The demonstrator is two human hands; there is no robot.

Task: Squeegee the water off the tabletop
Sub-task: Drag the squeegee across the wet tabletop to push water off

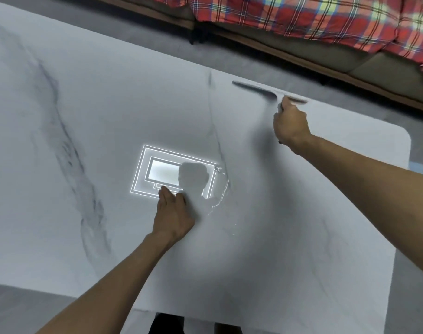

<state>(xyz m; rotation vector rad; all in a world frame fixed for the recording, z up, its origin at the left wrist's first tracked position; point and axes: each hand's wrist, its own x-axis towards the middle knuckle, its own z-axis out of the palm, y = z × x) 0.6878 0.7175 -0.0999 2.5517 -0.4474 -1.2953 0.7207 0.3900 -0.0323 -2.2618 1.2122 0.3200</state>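
Observation:
A white marble-look tabletop (109, 112) with dark veins fills the view. My right hand (291, 126) grips the handle of a squeegee (258, 89), whose dark blade lies blurred near the table's far edge. My left hand (173, 213) rests flat on the tabletop near the middle, fingers straight. Small water streaks and droplets (221, 189) glint just right of the left hand, beside the bright reflection of a ceiling light (157, 172).
A sofa with a red plaid blanket (302, 18) runs along the far side, past a strip of grey floor (133, 32). The table's rounded right corner (404, 136) and near edge (181, 312) are in view. Something blue (420, 168) shows past the right edge.

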